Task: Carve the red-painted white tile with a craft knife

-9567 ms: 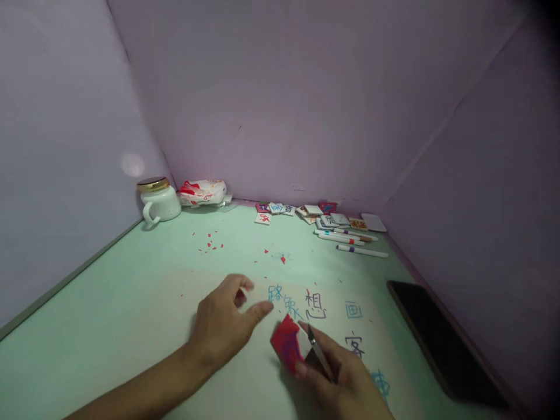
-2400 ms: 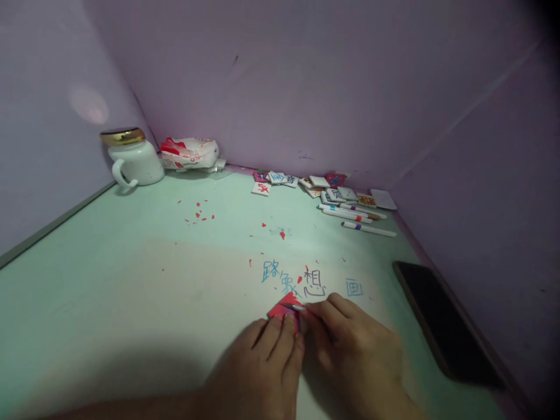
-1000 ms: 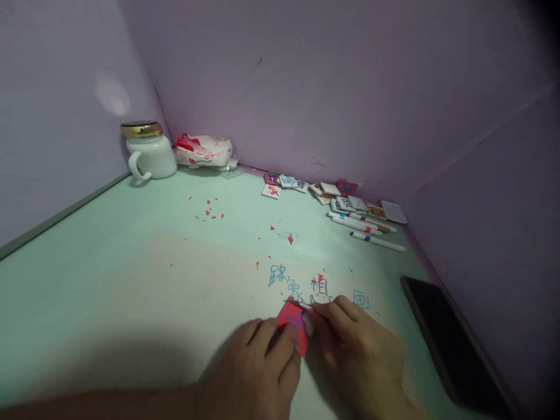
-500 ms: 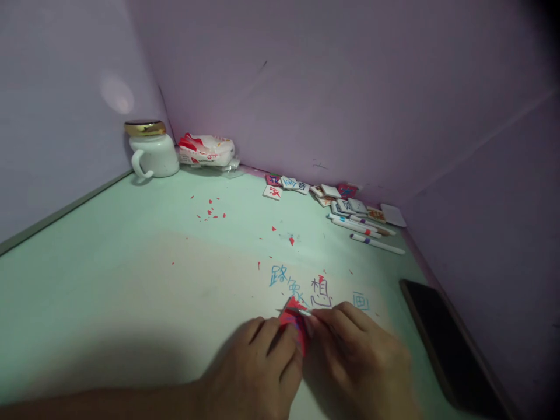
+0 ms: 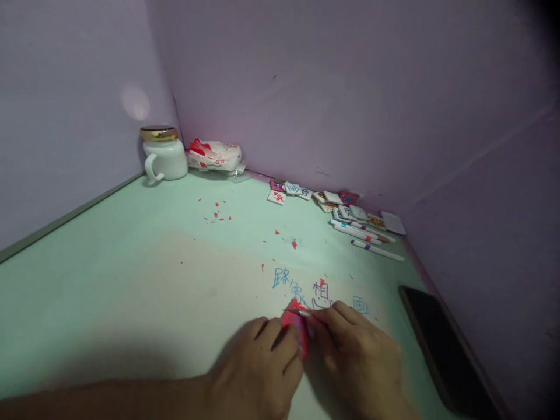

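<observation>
My left hand (image 5: 258, 361) is closed on a small red tile (image 5: 294, 321) with blue-purple marks, pressing it down on the table. The fingers cover its lower left part. In my right hand (image 5: 361, 350) a craft knife (image 5: 301, 312) is pinched, its thin pointed metal blade lying across the tile's upper part and pointing left. Its handle is hidden inside the hand. Just beyond the tile, blue and purple handwritten characters (image 5: 321, 290) mark the pale surface. Small red shavings (image 5: 294, 245) lie scattered over the table (image 5: 131, 274).
A white mug (image 5: 171, 160) with a gold lid and a tissue pack (image 5: 219, 156) stand in the far left corner. Along the back wall lie several carved tiles (image 5: 276, 197) and several marker pens (image 5: 376, 251). A dark phone (image 5: 446, 350) lies at the right edge.
The view has shifted slightly, so background things sit a little lower and further right. Both hands keep their grips, and the blade stays over the top of the red tile.
</observation>
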